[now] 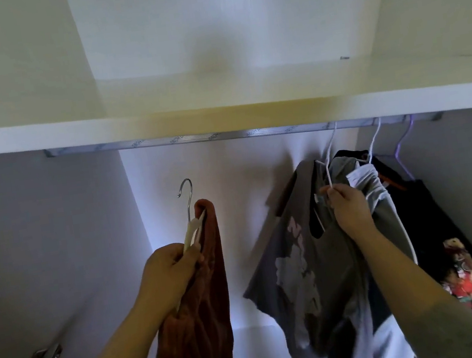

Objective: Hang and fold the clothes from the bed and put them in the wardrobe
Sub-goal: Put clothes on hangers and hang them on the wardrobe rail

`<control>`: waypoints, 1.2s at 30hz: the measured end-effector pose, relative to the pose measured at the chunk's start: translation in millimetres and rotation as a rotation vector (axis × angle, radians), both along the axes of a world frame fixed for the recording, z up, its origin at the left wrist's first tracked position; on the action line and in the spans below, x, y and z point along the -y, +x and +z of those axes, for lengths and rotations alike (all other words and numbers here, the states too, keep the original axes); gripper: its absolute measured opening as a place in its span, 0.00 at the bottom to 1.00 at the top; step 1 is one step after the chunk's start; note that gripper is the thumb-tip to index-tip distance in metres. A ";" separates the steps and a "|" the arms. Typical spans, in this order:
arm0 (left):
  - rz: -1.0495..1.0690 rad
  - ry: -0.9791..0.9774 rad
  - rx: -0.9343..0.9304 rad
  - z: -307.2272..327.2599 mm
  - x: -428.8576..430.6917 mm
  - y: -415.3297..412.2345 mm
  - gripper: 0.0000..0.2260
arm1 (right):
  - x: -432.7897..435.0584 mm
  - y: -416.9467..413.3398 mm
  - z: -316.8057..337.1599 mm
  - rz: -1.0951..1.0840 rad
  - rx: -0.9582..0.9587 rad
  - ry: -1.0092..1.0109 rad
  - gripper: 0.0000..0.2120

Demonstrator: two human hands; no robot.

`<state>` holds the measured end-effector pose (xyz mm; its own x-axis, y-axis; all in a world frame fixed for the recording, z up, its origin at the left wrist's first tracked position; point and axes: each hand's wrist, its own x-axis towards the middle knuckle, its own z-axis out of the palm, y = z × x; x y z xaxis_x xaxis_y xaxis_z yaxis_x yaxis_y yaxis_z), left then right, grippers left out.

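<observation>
Head view: left hand (170,268) grips a cream hanger (192,231) carrying the rust-brown garment (198,322), its hook free below the rail (192,138). Right hand (349,208) pinches the white hanger (328,162) of a grey T-shirt (296,261) hung near the rail's right end, probably steadying it to make room.

Rust garment (204,306) – plush cloth; hanger hook (187,196) – shiny metal; rail (222,135) – ribbed metal.
</observation>
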<state>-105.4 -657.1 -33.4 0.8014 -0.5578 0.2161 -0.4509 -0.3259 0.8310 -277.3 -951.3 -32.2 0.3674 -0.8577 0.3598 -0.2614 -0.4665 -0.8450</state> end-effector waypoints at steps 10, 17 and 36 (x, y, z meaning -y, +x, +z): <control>-0.059 -0.003 -0.032 3.5 35.0 -7.0 0.18 | 30.3 -36.6 5.6 -0.065 -0.102 0.031 0.14; -0.130 -0.015 -0.033 -4.5 43.7 -18.9 0.18 | 2.4 -41.1 19.7 -0.284 -0.332 -0.229 0.12; -0.581 0.308 0.220 22.2 0.6 -0.4 0.17 | -101.7 7.6 -3.0 0.631 -0.440 -0.282 0.18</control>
<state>-105.8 -657.7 -11.2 0.3096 -0.9454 0.1017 -0.7710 -0.1870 0.6088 -269.7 -849.6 -35.2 0.9084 -0.3413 0.2414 -0.1590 -0.8162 -0.5554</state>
